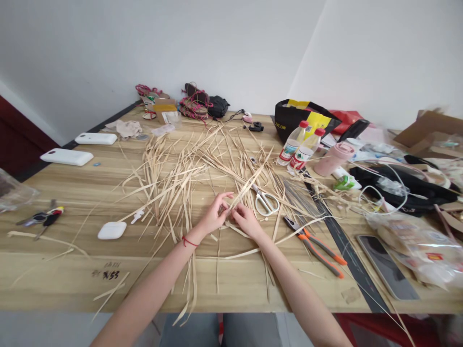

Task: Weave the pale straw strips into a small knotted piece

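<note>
Close together above the middle of the table, my left hand (213, 214) and my right hand (246, 220) pinch the lower end of a few pale plant-fibre strips (252, 182). The strips slant up and to the right from my fingers. My left index finger is raised, while its thumb side meets the strips; the exact grip is partly hidden. Loose strips of the same kind (170, 180) spread in a tangle beyond and around both hands. White-handled scissors (265, 201) lie just right of my right hand, their blades under strips. Farther right are pliers (318, 248) with orange-and-grey handles.
A white earphone case (112, 230) and keys (45, 218) lie on the left. Two red-capped bottles (302, 150), a pink tumbler (334, 158) and a black-and-yellow bag (298, 118) stand at the back right. A phone (386, 266) rests near the right front edge.
</note>
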Demonstrator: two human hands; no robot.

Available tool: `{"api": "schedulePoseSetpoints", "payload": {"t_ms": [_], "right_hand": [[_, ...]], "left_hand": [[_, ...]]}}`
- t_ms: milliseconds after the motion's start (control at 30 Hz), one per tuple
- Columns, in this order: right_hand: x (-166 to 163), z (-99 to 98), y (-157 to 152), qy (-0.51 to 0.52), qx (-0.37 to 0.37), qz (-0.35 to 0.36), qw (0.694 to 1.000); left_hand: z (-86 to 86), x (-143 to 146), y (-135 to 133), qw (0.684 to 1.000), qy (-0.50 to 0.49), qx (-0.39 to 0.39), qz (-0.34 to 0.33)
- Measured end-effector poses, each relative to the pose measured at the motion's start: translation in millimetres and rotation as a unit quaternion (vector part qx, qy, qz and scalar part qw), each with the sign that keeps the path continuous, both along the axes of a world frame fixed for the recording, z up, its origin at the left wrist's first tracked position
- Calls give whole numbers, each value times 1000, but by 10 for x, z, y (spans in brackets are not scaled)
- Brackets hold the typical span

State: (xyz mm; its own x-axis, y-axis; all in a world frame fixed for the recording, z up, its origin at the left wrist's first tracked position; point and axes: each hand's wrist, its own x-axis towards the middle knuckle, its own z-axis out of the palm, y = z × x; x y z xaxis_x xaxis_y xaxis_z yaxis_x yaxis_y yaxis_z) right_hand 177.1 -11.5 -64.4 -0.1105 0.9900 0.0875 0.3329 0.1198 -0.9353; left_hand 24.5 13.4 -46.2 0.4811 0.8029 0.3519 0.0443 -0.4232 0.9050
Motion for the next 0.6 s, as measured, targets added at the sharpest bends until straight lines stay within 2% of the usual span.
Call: {"api": "schedulePoseSetpoints", "payload": {"t_ms": [200, 467, 600], "right_hand": [[6, -19, 16, 5, -4, -13, 1000], [-8, 42, 3, 44, -10, -13, 999], [-15, 65, 1, 61, -23, -15, 998]], "left_hand": [[10, -26, 40, 999, -18, -22, 41], [5, -17, 25, 997, -22, -69, -29], [-38, -16, 50, 999, -12, -52, -2]]}}
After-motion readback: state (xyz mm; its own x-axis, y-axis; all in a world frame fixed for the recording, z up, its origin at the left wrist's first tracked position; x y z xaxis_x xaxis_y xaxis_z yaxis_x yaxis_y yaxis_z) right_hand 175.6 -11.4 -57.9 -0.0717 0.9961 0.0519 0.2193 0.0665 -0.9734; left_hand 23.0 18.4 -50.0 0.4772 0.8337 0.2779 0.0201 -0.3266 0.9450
